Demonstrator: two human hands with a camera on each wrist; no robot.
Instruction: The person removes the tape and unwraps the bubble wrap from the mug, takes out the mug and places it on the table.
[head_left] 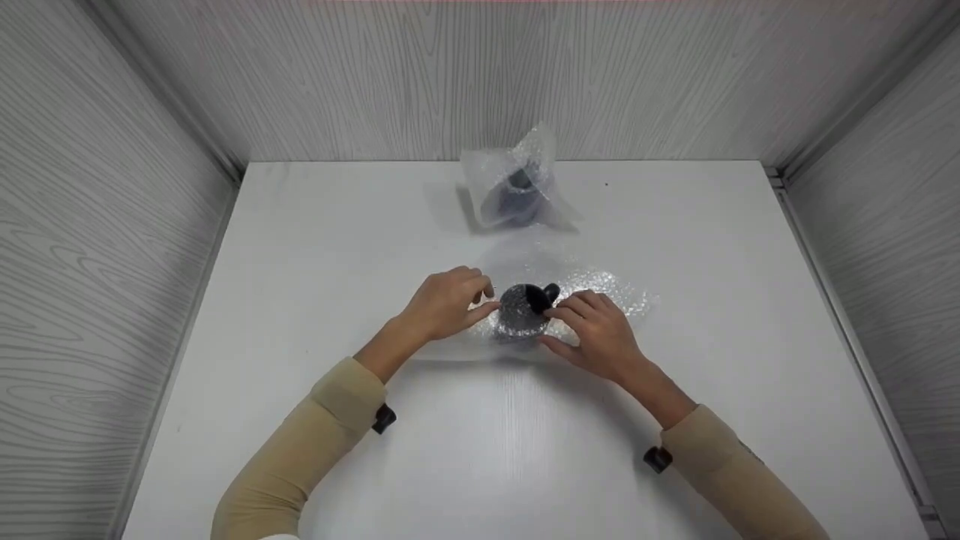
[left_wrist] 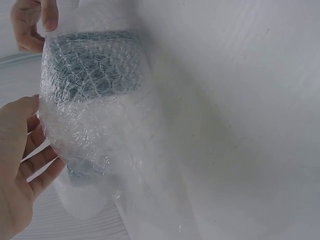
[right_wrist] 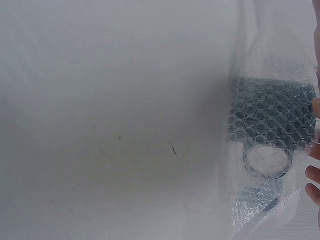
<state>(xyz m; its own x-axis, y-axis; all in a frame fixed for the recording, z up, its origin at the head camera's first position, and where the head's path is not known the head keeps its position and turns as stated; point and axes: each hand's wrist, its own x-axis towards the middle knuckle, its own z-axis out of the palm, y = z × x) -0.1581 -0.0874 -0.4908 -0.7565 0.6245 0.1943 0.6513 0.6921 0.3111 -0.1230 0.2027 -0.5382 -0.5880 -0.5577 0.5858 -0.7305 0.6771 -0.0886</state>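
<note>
Mug (head_left: 535, 298) partly under bubble wrap (head_left: 613, 288); right grip (head_left: 598, 334) pinching it (left grip (head_left: 448, 302) released, near it).

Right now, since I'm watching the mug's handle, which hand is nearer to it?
Right. The right hand is just beside the handle; the left hand is across the mug from it.

Tan long sleeves (head_left: 281, 457), thick folded cuffs (head_left: 349, 394), small black wrist-worn cameras (head_left: 658, 459)

Dk. mug (right_wrist: 270, 112) in bubble wrap (right_wrist: 272, 55) on R, fingertips (right_wrist: 313, 174) at R edge, white tbl. (right_wrist: 105, 115) at L.
</note>
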